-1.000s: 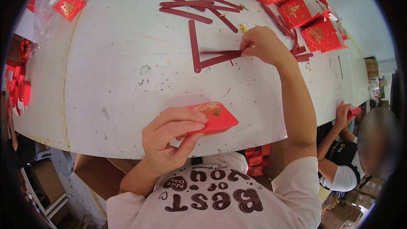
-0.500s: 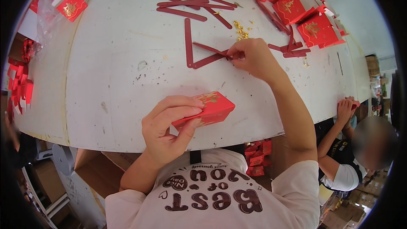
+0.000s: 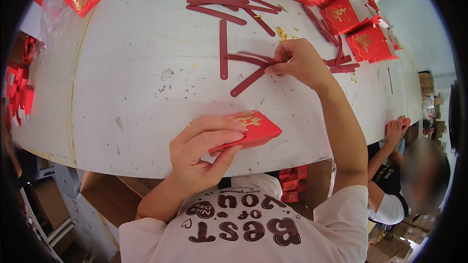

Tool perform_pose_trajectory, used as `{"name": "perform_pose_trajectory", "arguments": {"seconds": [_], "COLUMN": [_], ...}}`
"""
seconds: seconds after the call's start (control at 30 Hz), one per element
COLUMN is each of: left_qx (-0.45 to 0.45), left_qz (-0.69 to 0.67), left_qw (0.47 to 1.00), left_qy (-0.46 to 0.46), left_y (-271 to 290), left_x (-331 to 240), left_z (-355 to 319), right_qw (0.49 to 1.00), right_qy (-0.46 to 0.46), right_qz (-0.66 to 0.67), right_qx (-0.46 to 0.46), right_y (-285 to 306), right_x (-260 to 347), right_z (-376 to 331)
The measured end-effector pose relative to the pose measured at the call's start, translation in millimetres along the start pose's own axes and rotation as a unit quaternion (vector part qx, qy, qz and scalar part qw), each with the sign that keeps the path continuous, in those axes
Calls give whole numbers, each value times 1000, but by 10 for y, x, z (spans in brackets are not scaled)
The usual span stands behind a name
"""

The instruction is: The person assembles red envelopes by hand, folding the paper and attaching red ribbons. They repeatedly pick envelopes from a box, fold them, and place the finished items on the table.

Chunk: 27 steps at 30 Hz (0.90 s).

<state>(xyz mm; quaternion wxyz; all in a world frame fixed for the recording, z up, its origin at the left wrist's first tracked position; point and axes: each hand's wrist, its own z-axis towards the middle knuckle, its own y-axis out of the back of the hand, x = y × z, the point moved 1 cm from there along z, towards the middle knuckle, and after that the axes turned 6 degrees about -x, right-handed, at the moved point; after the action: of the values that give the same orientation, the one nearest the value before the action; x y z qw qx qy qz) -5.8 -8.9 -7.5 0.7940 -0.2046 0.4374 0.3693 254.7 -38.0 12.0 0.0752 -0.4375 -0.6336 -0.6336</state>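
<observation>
From the head camera, the left hand (image 3: 202, 158) held a flat red box (image 3: 253, 129) near the front edge of the white table (image 3: 146, 92). Its fingers were closed on the box, thumb below. The right hand (image 3: 300, 61) reached farther out, and its fingers pinched the end of a dark red strip (image 3: 248, 80) lying on the table. More strips (image 3: 219, 7) lay beyond. Red boxes (image 3: 341, 14) sat at the far right. Another person's hand (image 3: 395, 131) worked at the table's right edge.

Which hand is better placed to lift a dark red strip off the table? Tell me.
Right. The right hand already has fingertips on the dark red strips, while the left hand is occupied holding the flat red box near the table edge.
</observation>
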Motion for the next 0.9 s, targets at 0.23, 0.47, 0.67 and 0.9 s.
{"name": "perform_pose_trajectory", "arguments": {"seconds": [0.23, 0.47, 0.67, 0.9], "left_qx": [1, -7, -29, -19], "left_qz": [13, 15, -6, -14], "left_qw": [1000, 999, 997, 996], "left_qy": [3, 28, 64, 87], "left_y": [9, 0, -14, -32], "left_x": [-15, -54, -22, -53], "left_z": [10, 43, 53, 48], "right_qw": [984, 904, 927, 932], "right_qy": [-11, -58, 126, 337], "right_qz": [172, 417, 338, -44], "right_qx": [-40, 81, 99, -128], "right_y": [64, 285, 284, -58], "right_x": [-98, 151, 665, 804], "right_z": [13, -372, -973, -1117]}}
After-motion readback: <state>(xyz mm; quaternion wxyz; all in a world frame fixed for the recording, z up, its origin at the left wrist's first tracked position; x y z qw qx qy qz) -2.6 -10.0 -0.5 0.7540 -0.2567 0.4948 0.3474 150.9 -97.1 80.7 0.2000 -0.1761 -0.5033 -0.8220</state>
